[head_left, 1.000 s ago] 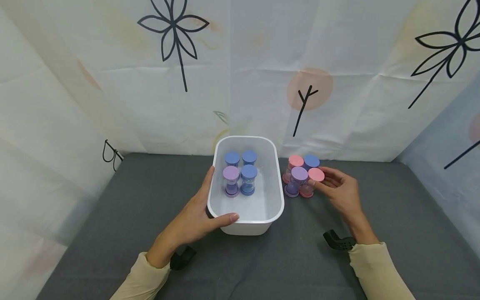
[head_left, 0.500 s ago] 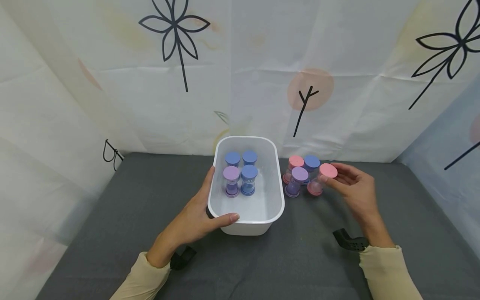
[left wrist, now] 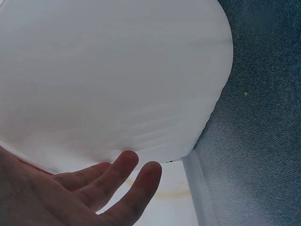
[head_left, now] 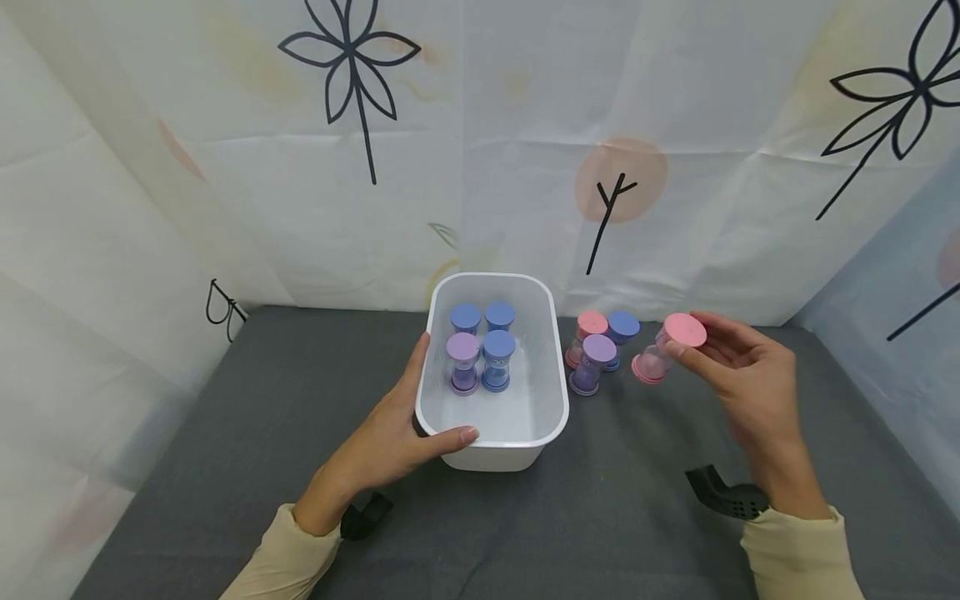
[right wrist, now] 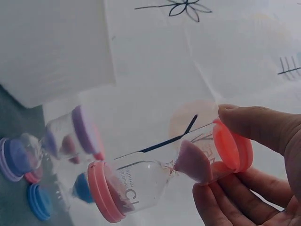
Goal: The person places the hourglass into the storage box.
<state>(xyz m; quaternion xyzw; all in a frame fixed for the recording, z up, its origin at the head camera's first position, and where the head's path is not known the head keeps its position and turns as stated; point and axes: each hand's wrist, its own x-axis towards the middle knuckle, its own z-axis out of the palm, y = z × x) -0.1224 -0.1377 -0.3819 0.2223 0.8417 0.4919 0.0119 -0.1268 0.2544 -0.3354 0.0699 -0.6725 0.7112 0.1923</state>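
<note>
Pink sand timer [head_left: 660, 354]: tilted in my right hand [head_left: 752, 379], to the right of the white tub [head_left: 502, 458] and apart from the other timers; whether it fully clears the dark tabletop [head_left: 585, 508] I cannot tell.
Right hand: thumb and fingers clamped on the timer's upper end, thumb at the edge of the upper cap [right wrist: 243, 153], fingertips on the opposite side, some reaching the clear bulb.
Clear bulbs: two, joined at a thin waist [right wrist: 171, 169], printed with small lettering; pink sand shows in both.
Handling: I judge it light and stiff, with smooth bulbs that could slip and a waist that looks the most fragile part.
Best hold: round the upper cap or the lower cap [right wrist: 101, 193], pinched lightly across its width, with no squeeze or sideways load on the waist.
Left hand [head_left: 390, 433]: holds the tub's near left corner, thumb over the near rim, fingers along the outside of the left wall.
Inside the tub: three blue timers [head_left: 497, 358] and a purple timer [head_left: 463, 354], all upright.
Just beside the tub: a second purple timer [head_left: 594, 367], another blue timer [head_left: 623, 325] and another pink timer [head_left: 592, 323], grouped closely, upright.
</note>
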